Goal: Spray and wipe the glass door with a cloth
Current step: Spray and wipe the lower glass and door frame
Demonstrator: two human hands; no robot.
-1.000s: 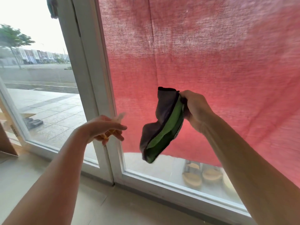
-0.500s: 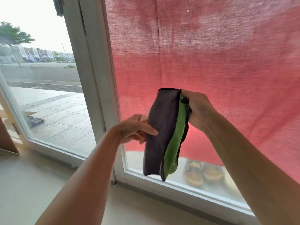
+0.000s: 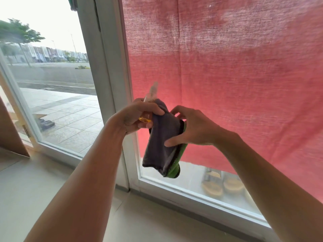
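Note:
A folded grey cloth (image 3: 162, 145) with a green side hangs in front of the glass door (image 3: 192, 173). My left hand (image 3: 136, 116) pinches the cloth's top corner and also holds a small clear spray bottle (image 3: 151, 92) with yellow liquid, its top sticking up above the fingers. My right hand (image 3: 194, 128) grips the cloth's right edge, thumb across the grey face. Both hands are held just in front of the white door frame (image 3: 122, 84).
A red curtain (image 3: 236, 75) hangs behind the right pane, covering most of it. Sandals (image 3: 222, 186) lie outside below the curtain. The left pane (image 3: 57, 102) shows a paved terrace and street. A brown panel (image 3: 10, 135) stands at far left. The floor is pale tile.
My left hand came in from the left and took hold of the cloth's top. My right hand shifted from the top edge down onto the cloth's right side.

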